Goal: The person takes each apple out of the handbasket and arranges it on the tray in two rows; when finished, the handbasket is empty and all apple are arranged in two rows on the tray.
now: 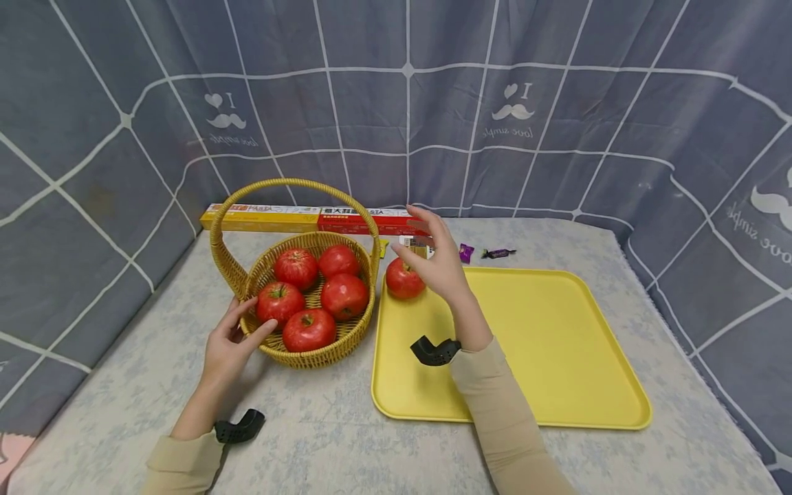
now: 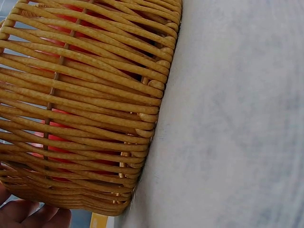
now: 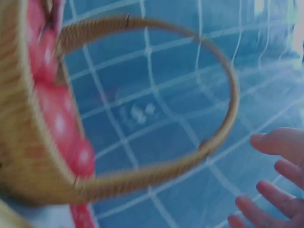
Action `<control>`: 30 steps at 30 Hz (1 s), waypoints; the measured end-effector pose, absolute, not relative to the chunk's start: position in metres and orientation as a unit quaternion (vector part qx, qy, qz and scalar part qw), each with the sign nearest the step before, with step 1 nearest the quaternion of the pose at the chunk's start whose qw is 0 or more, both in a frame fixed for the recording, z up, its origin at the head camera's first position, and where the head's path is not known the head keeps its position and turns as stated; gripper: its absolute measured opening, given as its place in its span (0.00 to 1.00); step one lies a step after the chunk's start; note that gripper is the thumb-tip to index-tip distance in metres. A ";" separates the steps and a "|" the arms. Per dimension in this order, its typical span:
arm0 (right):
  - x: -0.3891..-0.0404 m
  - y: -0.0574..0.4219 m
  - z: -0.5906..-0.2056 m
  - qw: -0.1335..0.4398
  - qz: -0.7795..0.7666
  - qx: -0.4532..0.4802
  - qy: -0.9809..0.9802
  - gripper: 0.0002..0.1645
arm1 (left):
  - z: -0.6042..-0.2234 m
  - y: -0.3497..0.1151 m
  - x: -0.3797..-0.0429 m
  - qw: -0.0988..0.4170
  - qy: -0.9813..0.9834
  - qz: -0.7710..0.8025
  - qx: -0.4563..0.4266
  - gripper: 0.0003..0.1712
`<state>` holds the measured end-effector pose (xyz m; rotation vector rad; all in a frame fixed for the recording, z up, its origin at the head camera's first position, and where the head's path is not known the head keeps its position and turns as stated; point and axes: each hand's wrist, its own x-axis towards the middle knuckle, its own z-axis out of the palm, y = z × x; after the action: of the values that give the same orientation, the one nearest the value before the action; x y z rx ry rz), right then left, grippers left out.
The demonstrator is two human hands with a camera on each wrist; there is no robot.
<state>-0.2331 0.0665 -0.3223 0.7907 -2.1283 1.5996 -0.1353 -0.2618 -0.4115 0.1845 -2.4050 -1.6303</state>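
A wicker basket (image 1: 334, 354) with a tall hoop handle stands on the table and holds several red apples (image 1: 310, 330). My left hand (image 1: 225, 347) grips its near left side, thumb over the rim; in the left wrist view fingertips (image 2: 45, 216) show against the woven wall (image 2: 95, 104). Another red apple (image 1: 402, 280) lies in the far left corner of a yellow tray (image 1: 557, 344), right of the basket. Above and just right of that apple hovers my right hand (image 1: 438, 261), fingers spread and holding nothing. The right wrist view shows it beside the basket handle (image 3: 230, 104).
Behind the basket lie a yellow pasta box (image 1: 266, 218) and a red pasta box (image 1: 365, 223). Wrapped candies, one purple (image 1: 466, 253) and one dark (image 1: 498, 254), sit beyond the tray. A grey-blue checked curtain (image 1: 433, 110) closes off the back and sides.
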 end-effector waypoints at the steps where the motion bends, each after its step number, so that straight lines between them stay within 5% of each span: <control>1: -0.229 0.064 -0.319 0.182 0.582 0.297 -0.735 0.32 | -0.411 -0.262 -0.135 0.114 -0.821 -0.557 0.063 0.37; 17: -0.224 0.010 -0.349 0.022 0.557 0.398 -0.729 0.29 | -0.414 -0.261 -0.136 0.114 -0.816 -0.564 0.058 0.37; 30: -0.236 -0.013 -0.379 -0.011 0.454 0.390 -0.801 0.38 | -0.414 -0.263 -0.137 0.110 -0.816 -0.565 0.062 0.37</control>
<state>-0.2359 -0.0127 -0.3792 1.2335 -2.5343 1.4365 -0.1368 -0.2629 -0.4144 0.1828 -2.3976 -1.6593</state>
